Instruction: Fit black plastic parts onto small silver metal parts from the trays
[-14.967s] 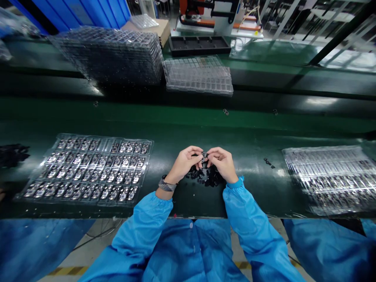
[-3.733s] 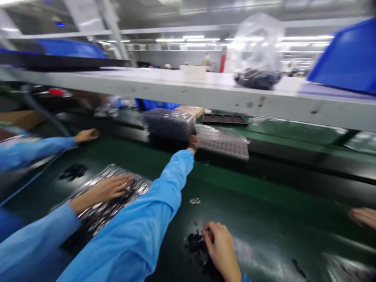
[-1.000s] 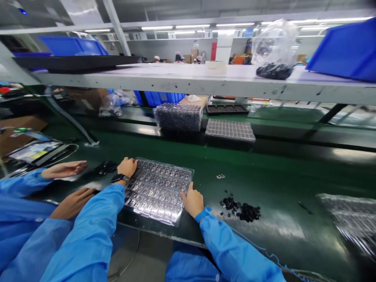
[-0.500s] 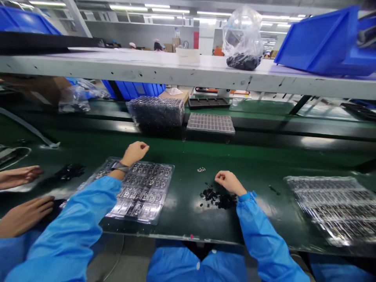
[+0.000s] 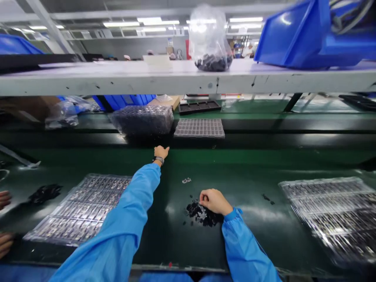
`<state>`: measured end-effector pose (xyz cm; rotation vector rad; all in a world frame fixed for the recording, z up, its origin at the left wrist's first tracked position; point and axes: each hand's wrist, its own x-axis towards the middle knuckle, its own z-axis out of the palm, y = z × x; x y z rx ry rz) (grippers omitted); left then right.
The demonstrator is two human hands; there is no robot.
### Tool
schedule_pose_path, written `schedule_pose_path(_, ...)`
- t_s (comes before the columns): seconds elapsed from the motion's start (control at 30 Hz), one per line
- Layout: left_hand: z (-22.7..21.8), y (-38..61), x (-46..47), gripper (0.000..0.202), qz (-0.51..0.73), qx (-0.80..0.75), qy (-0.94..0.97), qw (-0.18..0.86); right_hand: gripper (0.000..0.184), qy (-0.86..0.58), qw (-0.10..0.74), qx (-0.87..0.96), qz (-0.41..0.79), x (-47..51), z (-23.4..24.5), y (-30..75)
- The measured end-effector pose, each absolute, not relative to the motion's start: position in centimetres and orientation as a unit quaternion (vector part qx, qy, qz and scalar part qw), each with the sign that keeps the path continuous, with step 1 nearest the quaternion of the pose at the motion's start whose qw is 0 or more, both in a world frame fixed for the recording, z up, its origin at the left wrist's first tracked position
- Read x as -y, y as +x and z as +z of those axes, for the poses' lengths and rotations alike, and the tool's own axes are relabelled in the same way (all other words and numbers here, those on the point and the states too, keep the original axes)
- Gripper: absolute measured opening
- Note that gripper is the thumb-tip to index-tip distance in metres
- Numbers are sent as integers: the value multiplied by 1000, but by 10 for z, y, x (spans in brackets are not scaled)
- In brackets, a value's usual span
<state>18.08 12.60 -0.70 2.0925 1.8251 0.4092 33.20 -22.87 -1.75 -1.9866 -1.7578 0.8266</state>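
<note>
My left hand (image 5: 161, 152) is stretched far forward to the near edge of the dark strip at the back, below a wrapped stack of clear trays (image 5: 143, 119). Its fingers are closed, and whatever they might hold is hidden. Over a loose pile of small black pieces (image 5: 202, 214), my right hand (image 5: 215, 200) has thumb and fingers pinched together; anything between them is too small to make out. A few small shiny parts (image 5: 186, 180) lie just beyond the pile. Left of my arm rests a clear tray of small metallic parts (image 5: 85, 211), partly covered by my sleeve.
Another filled clear tray (image 5: 331, 211) lies at the right, with small dark bits (image 5: 268, 199) beside it. An unfilled-looking tray (image 5: 199, 128) sits at the back. A white shelf (image 5: 176, 82) crosses above. A co-worker's hand (image 5: 4, 243) shows at the left edge, near black pieces (image 5: 45, 193).
My left hand has moved from above the left tray forward and right towards the back strip. My right hand stays pinched at the black pile. The view has shifted.
</note>
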Motion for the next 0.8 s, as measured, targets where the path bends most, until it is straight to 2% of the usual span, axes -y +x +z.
schedule_pose_path(0.13, -14, 193, -138, 40, 151, -688, 693, 154, 9, -700, 184, 619, 304, 229, -16, 334)
schedule_pose_path(0.27, -15, 194, -134, 39, 166, -692, 687, 146, 15, -712, 212, 613, 268, 226, -21, 329)
schedule_pose_path(0.37, -10, 196, -118, 41, 185, -661, 713, 143, 13, -697, 216, 641, 239, 223, -27, 322)
schedule_pose_path(0.5, -4, 199, -89, 26, 150, -558, 789, 209, 10, -693, 225, 649, 220, 221, -33, 317)
schedule_pose_path(0.57, -1, 196, -70, 27, 103, -495, 821, 265, 11, -693, 263, 633, 225, 221, -36, 318)
schedule_pose_path(0.67, 0, 185, -38, 37, 8, -374, 865, 334, 10, -669, 375, 578, 279, 220, -40, 322)
schedule_pose_path(0.8, -5, 170, -2, 30, -24, -303, 899, 314, 14, -579, 532, 471, 400, 220, -43, 330)
